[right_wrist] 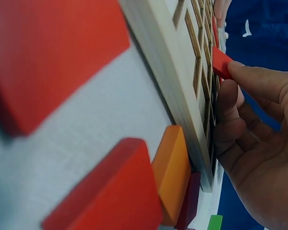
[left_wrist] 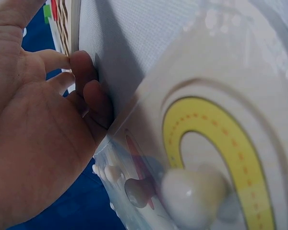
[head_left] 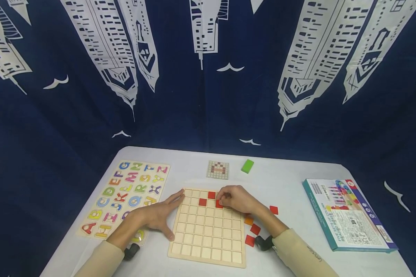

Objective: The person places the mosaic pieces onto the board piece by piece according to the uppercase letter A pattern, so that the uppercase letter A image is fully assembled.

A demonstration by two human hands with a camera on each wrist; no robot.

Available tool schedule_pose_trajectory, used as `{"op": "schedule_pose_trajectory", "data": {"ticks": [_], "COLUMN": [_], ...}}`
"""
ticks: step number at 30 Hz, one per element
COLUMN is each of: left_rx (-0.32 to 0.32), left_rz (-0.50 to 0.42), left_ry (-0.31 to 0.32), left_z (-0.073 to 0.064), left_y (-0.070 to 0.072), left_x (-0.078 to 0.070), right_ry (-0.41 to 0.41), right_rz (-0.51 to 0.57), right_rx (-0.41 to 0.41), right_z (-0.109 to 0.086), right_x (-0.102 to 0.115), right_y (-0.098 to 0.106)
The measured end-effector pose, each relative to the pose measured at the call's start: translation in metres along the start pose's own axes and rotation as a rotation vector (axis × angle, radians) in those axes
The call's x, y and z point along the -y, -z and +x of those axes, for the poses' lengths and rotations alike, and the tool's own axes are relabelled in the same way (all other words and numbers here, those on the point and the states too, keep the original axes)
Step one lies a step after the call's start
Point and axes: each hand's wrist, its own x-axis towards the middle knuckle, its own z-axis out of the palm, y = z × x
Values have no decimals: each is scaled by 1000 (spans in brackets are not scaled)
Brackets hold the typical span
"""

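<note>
Two red tiles [head_left: 202,202] already sit in the wooden board's [head_left: 208,231] far rows, and the right hand [head_left: 236,198] pinches a third tile [right_wrist: 220,62] there. The left hand [head_left: 157,217], fingers extended, touches the board's left edge. Most of the board remains unfilled; loose tiles [head_left: 255,229] lie to its right.

A navy curtain [head_left: 180,104] hangs before me, sweeping from nine round to three o'clock, faintly creased. White towers [head_left: 326,46] are printed on it upside down at ten, twelve and two, with white gulls [head_left: 230,67] scattered about them. Towards six sits a white table [head_left: 284,177], rounded at its far corners, softly lit.
</note>
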Motion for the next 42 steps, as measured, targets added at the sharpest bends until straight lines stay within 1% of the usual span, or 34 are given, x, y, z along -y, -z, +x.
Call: {"op": "schedule_pose_trajectory", "data": {"ticks": [6, 15, 22, 27, 35, 42], "left_rx": [-1, -4, -5, -1, 0, -3], "left_rz": [0, 3, -3, -5, -2, 14], "left_ry": [-2, -13, -16, -8, -15, -17], "left_z": [-1, -1, -1, -1, -1, 0], "left_y": [0, 0, 0, 1, 0, -1], "left_x": [0, 0, 0, 0, 0, 2], "right_ry": [19, 14, 11, 12, 3, 12], "right_rz": [-29, -82, -66, -78, -97, -105], "right_rx": [-28, -31, -15, -7, -7, -3], "right_z": [1, 3, 3, 3, 4, 5], "right_x": [-1, -1, -1, -1, -1, -1], "right_y": [0, 0, 0, -1, -2, -3]}}
